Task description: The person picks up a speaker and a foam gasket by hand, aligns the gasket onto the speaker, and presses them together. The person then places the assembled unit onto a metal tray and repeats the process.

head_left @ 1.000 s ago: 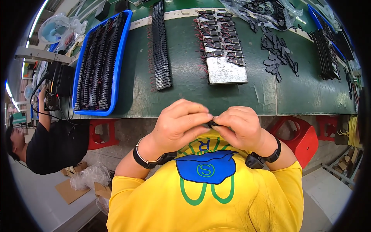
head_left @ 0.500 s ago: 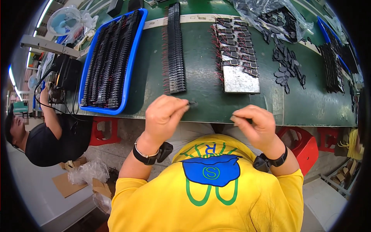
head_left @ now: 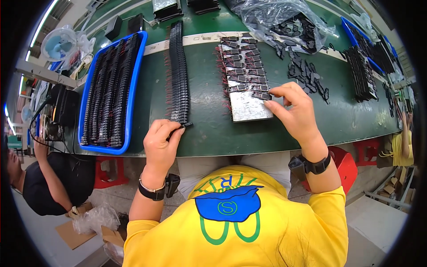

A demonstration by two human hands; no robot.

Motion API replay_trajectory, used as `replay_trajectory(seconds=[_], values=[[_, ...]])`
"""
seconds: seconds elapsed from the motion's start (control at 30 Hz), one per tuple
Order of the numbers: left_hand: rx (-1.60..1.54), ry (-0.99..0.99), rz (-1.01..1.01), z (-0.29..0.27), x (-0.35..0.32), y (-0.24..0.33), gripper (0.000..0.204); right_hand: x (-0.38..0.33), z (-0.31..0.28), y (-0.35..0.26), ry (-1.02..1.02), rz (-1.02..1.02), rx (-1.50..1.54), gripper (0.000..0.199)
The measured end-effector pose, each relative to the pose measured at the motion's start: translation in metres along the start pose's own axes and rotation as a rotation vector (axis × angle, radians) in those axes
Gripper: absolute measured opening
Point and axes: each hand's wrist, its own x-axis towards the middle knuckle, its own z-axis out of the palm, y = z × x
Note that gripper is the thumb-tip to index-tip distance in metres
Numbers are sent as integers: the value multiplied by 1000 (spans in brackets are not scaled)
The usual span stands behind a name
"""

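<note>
My left hand (head_left: 161,141) pinches a small dark strip-like part (head_left: 187,125) between thumb and fingertips. It is at the near end of a long, tightly packed row of black parts (head_left: 179,80), with red wires sticking out on the left. My right hand (head_left: 296,111) reaches to a silvery plate (head_left: 250,109), its thumb and index finger around the right end of the nearest small black rectangular part (head_left: 261,95). More such framed parts lie on the plate in two columns, with red wires hanging off its left edge.
A blue tray (head_left: 129,129) full of black wired parts stands at left. Loose black pieces (head_left: 307,75) lie beyond my right hand, near a clear plastic bag (head_left: 275,18). Stacked black parts (head_left: 359,73) stand far right. A person in black (head_left: 53,182) works at left; red stools are under the table.
My right hand has moved forward to the parts on the plate. My left hand has come to the near end of the long row with its small part. The view has shifted.
</note>
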Motion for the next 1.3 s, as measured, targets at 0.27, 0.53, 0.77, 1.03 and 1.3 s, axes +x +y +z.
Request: replay_trajectory(seconds=[0.27,0.53,0.77,1.03,1.3], values=[[12,-39,-59,-8,3,8,22,-6,0,-2,-35,-17,-32,19],[-964,-259,-387,0,-8,56,22,-35,9,-44,-55,-266,64,27],[-1071,-464,-566,26,-5,67,26,-51,25,-51,-89,-296,115,31],[-1186,-419,-666,33,-9,74,17,-58,28,-45,-174,-268,189,31],[-1067,-477,-725,32,-8,67,13,-61,31,-42,-132,-284,141,27]])
